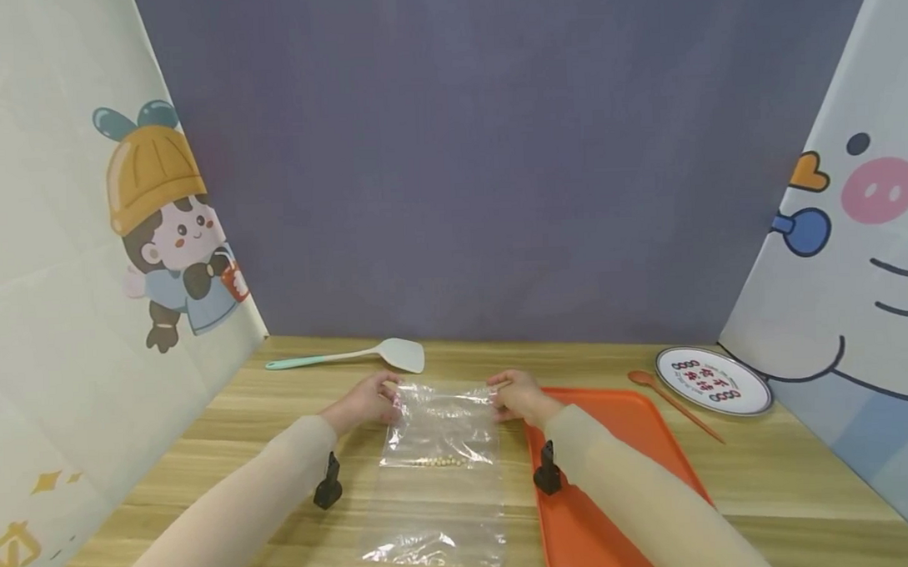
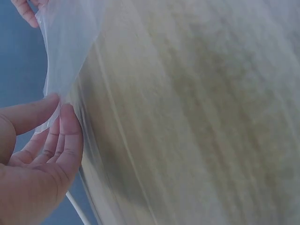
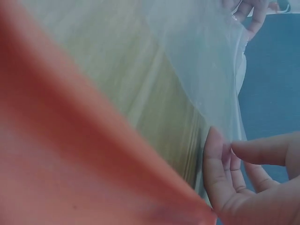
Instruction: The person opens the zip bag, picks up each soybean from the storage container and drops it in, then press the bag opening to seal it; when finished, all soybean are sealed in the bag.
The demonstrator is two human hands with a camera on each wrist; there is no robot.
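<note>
A clear plastic bag [image 1: 439,505] spreads over the wooden table in the head view, its near end low in the frame. Small pale round beads or beans [image 1: 440,462] gather in a row across its middle, under a fold. My left hand [image 1: 369,402] pinches the far left corner of the bag between thumb and fingers, as the left wrist view also shows at the film [image 2: 65,42]. At the far right corner, my right hand [image 1: 520,395] pinches the film [image 3: 206,70] the same way. Between the two hands the far edge is stretched out and lifted.
An orange tray [image 1: 616,411] lies under my right forearm. Right of it are a reddish-brown spoon [image 1: 672,403] and a white plate [image 1: 686,388] with red print. A white spatula [image 1: 402,354] with a mint handle lies behind my left hand. Printed walls enclose the table.
</note>
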